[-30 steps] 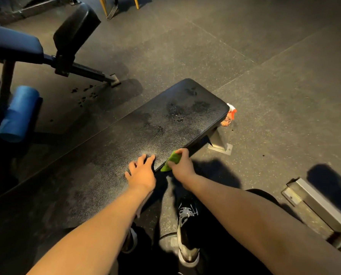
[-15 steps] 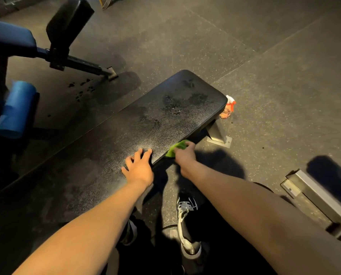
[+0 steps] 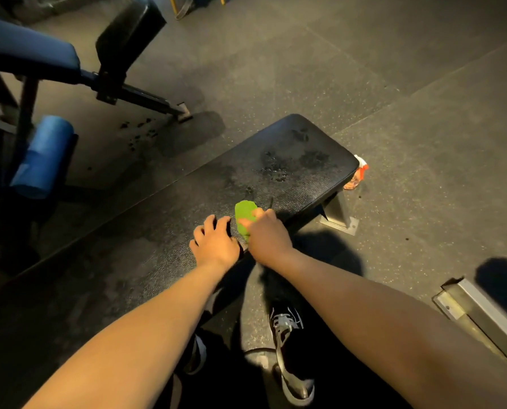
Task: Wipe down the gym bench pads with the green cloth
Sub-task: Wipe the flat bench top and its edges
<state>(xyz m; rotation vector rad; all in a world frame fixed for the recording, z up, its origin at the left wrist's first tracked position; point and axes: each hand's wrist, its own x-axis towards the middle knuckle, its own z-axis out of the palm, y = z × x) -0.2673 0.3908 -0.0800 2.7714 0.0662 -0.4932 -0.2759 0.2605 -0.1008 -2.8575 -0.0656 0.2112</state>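
Fabric like this green cloth (image 3: 244,215) should be light, limp and easy to bunch, so it is best gripped as a wad. The right hand (image 3: 268,236) pinches it under curled fingers (image 3: 258,214) on the near edge of the bench pad (image 3: 290,172). Just left of them the left hand (image 3: 215,243) rests on the firm, grained pad, fingers loosely bent and holding nothing. Wet blotches (image 3: 278,166) lie beyond the fingertips.
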